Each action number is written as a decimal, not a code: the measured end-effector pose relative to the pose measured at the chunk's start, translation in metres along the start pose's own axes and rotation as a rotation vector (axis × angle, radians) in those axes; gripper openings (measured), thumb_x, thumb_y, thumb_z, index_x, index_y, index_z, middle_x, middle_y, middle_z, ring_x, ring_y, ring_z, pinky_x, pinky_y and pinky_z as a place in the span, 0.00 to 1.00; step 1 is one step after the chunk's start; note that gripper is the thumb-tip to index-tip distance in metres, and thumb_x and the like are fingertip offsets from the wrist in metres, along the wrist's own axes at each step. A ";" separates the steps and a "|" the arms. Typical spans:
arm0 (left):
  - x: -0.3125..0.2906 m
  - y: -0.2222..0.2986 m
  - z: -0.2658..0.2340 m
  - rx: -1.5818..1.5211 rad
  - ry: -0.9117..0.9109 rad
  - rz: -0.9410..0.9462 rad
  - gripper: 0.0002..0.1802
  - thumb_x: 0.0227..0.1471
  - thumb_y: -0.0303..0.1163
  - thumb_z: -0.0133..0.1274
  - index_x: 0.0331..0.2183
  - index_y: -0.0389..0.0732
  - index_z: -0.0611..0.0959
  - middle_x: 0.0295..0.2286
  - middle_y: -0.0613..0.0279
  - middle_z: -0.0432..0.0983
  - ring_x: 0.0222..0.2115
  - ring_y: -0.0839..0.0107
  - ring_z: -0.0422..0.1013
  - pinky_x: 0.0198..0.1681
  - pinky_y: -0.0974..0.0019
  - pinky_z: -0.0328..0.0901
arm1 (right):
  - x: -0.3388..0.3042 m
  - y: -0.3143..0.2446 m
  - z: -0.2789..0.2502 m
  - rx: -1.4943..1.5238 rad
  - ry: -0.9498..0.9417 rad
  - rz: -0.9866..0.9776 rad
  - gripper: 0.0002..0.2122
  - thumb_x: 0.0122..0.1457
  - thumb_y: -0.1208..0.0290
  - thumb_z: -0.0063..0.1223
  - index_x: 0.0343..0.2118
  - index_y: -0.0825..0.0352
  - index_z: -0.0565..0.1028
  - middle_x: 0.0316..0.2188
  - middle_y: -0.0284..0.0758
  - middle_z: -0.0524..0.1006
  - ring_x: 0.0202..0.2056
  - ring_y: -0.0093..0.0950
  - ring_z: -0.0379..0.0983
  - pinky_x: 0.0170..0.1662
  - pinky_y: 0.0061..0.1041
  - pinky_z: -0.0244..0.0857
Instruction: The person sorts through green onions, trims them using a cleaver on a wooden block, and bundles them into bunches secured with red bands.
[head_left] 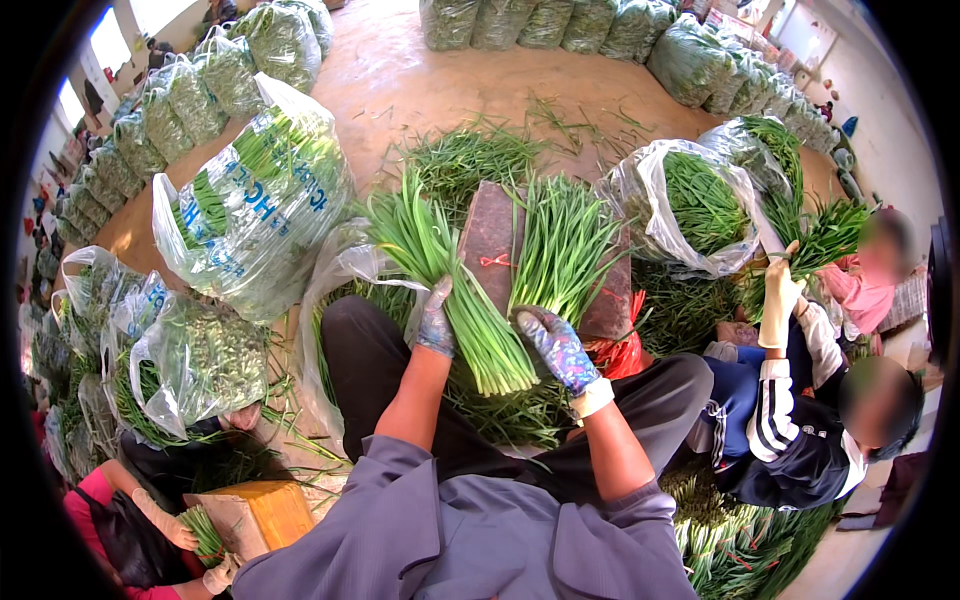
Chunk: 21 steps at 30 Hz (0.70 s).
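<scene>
Grasping a fanned bunch of long green stalks with pale cut ends, the left hand, in a grey-blue patterned glove, keeps it at the centre, tips toward eleven o'clock. The right hand, in a multicoloured patterned glove, meets the base of a second, upright-fanned green bunch toward one o'clock; whether it grips, I cannot tell. This bunch lies on a flat, dark brown block, beside a thin red tie. Loose red strands lie toward four o'clock. No tie shows around either bunch, so both look unfinished; a loose green heap at twelve o'clock seems left to handle. At ten o'clock, a stuffed clear plastic bag bears large blue lettering, creased and partly readable. Filled clear bags at far twelve o'clock look done.
</scene>
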<state>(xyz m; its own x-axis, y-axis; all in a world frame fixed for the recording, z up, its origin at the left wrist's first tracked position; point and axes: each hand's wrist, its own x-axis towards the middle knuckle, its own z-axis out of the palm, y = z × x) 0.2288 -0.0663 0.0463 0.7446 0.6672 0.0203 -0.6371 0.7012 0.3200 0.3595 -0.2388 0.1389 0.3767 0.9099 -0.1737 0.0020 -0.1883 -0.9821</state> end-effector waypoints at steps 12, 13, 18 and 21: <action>0.007 0.002 0.001 0.098 0.131 0.050 0.25 0.56 0.44 0.57 0.50 0.42 0.73 0.34 0.65 0.75 0.32 0.69 0.73 0.36 0.61 0.73 | 0.003 -0.014 0.010 0.123 0.005 -0.051 0.09 0.58 0.76 0.58 0.41 0.71 0.77 0.33 0.31 0.79 0.35 0.19 0.73 0.43 0.20 0.67; 0.006 0.003 -0.001 0.107 0.121 0.050 0.25 0.56 0.45 0.57 0.49 0.42 0.73 0.34 0.66 0.75 0.32 0.69 0.73 0.36 0.61 0.73 | 0.003 -0.016 0.015 0.110 0.032 -0.055 0.10 0.58 0.76 0.58 0.42 0.72 0.77 0.33 0.31 0.79 0.35 0.20 0.73 0.43 0.21 0.67; 0.006 0.008 -0.005 0.012 -0.092 -0.126 0.26 0.54 0.48 0.58 0.47 0.40 0.74 0.34 0.61 0.74 0.35 0.67 0.72 0.38 0.58 0.71 | 0.006 -0.015 0.012 -0.011 -0.024 -0.040 0.15 0.57 0.77 0.58 0.48 0.71 0.74 0.37 0.32 0.80 0.37 0.22 0.74 0.46 0.22 0.67; 0.006 0.007 -0.003 0.023 -0.079 -0.093 0.25 0.54 0.46 0.58 0.46 0.38 0.75 0.34 0.59 0.75 0.35 0.65 0.72 0.37 0.58 0.72 | 0.006 -0.022 0.006 0.193 -0.008 -0.069 0.16 0.57 0.78 0.57 0.49 0.72 0.74 0.37 0.32 0.80 0.38 0.22 0.75 0.46 0.21 0.68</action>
<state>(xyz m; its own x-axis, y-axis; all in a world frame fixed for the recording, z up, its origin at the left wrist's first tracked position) 0.2281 -0.0563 0.0463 0.8139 0.5776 0.0636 -0.5609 0.7524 0.3452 0.3565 -0.2271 0.1588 0.3740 0.9214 -0.1055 -0.1502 -0.0521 -0.9873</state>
